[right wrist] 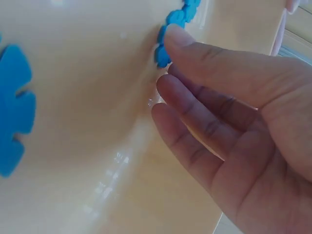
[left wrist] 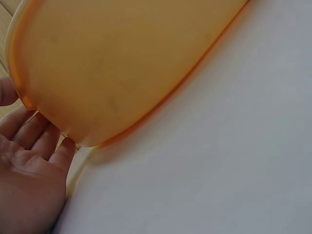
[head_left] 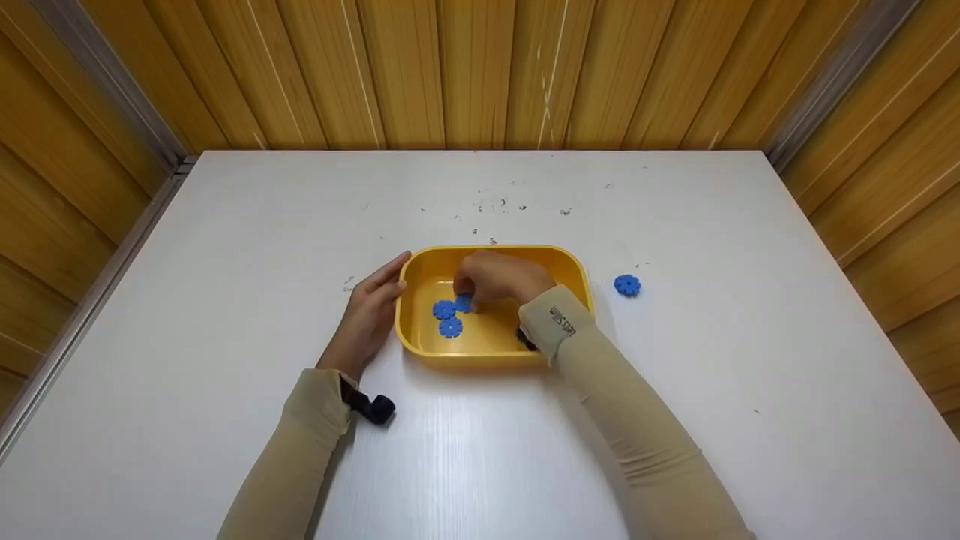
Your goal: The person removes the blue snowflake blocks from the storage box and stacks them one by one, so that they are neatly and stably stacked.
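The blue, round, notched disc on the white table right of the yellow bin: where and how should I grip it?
I'd pinch opposite edges of the blue, round, notched, plastic-looking disc, coming from above. It lies broad face up on the white table, looks thin, and its rim is exposed all round.

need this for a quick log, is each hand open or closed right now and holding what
Left hand: open, touching the tray.
Right hand: at a blue piece; whether gripping it cannot be told.
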Action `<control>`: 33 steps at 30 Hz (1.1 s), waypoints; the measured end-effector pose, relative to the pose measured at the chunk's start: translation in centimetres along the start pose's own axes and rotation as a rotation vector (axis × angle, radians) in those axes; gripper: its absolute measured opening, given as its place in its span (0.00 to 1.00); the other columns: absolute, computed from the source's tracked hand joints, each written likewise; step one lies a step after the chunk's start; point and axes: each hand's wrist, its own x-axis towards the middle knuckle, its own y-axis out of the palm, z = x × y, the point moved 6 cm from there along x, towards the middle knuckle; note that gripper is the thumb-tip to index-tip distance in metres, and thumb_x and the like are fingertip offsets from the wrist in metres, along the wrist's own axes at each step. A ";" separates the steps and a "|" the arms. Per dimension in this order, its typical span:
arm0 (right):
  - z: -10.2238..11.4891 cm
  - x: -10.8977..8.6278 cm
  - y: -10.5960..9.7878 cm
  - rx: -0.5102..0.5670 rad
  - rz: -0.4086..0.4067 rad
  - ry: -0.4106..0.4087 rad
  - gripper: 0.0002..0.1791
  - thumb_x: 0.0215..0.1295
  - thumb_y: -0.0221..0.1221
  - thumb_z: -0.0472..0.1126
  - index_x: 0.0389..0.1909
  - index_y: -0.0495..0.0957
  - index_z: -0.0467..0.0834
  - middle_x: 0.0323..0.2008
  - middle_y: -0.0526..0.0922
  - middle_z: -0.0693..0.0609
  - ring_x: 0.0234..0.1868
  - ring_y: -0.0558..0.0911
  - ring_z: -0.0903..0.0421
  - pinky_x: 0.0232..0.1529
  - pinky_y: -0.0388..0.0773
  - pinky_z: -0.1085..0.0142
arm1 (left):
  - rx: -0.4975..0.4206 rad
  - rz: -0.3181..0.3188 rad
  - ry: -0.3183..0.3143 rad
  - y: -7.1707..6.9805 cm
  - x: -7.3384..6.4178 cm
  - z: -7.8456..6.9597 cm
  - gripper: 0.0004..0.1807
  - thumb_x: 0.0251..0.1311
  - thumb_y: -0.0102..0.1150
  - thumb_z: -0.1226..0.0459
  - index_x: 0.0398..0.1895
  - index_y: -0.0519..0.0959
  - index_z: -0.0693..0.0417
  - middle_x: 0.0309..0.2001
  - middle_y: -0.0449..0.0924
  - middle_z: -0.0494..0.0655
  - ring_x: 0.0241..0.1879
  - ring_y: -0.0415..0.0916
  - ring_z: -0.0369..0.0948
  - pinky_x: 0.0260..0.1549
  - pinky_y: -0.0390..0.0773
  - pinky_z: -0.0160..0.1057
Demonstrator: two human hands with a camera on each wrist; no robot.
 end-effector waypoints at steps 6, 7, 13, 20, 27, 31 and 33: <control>0.0 -0.1 0.2 -0.022 0.016 0.031 0.10 0.56 0.67 0.35 0.39 0.80 0.44 0.33 0.78 0.51 0.41 0.76 0.53 0.46 0.76 0.64 | -0.019 0.006 0.006 0.0 0.1 0.0 0.28 0.67 0.44 0.71 0.71 0.62 0.55 0.74 0.56 0.44 0.74 0.51 0.37 0.72 0.55 0.36; -0.1 -0.1 0.2 -0.026 0.019 0.038 0.10 0.56 0.67 0.35 0.39 0.80 0.45 0.33 0.78 0.51 0.41 0.76 0.53 0.46 0.76 0.64 | -0.020 0.008 0.008 0.0 0.0 0.0 0.28 0.67 0.44 0.71 0.71 0.62 0.55 0.74 0.56 0.45 0.74 0.51 0.37 0.72 0.55 0.36; -0.3 -0.3 0.3 0.001 0.034 0.029 0.10 0.55 0.67 0.35 0.36 0.77 0.45 0.32 0.76 0.52 0.40 0.75 0.53 0.44 0.73 0.65 | -0.005 0.005 0.008 0.1 0.0 -0.1 0.28 0.67 0.44 0.70 0.71 0.62 0.54 0.74 0.56 0.44 0.74 0.51 0.37 0.72 0.55 0.36; -0.4 -0.4 0.2 0.073 0.051 -0.025 0.09 0.56 0.66 0.31 0.36 0.77 0.44 0.31 0.76 0.52 0.36 0.74 0.55 0.39 0.74 0.68 | 0.009 0.007 0.014 0.0 0.0 0.0 0.28 0.67 0.44 0.70 0.71 0.63 0.53 0.74 0.57 0.43 0.74 0.51 0.36 0.72 0.55 0.36; -0.4 -0.7 0.1 0.071 0.051 -0.038 0.09 0.57 0.65 0.31 0.36 0.77 0.44 0.31 0.77 0.52 0.36 0.75 0.54 0.39 0.75 0.68 | 0.000 0.000 0.009 0.0 0.0 0.0 0.28 0.66 0.44 0.70 0.71 0.62 0.54 0.74 0.57 0.44 0.74 0.52 0.37 0.72 0.55 0.36; -0.4 -0.8 0.0 0.072 0.059 -0.040 0.06 0.59 0.63 0.32 0.36 0.78 0.44 0.33 0.78 0.52 0.36 0.75 0.54 0.39 0.76 0.67 | -0.005 -0.004 0.013 0.0 0.0 -0.1 0.28 0.66 0.44 0.71 0.71 0.62 0.54 0.74 0.57 0.45 0.74 0.52 0.38 0.72 0.55 0.36; -0.5 -1.0 -0.1 0.078 0.063 -0.035 0.05 0.60 0.62 0.33 0.36 0.79 0.45 0.34 0.79 0.52 0.36 0.75 0.54 0.40 0.76 0.67 | -0.003 0.000 0.016 0.0 0.0 -0.1 0.28 0.66 0.44 0.71 0.71 0.62 0.55 0.74 0.56 0.45 0.74 0.52 0.38 0.72 0.55 0.36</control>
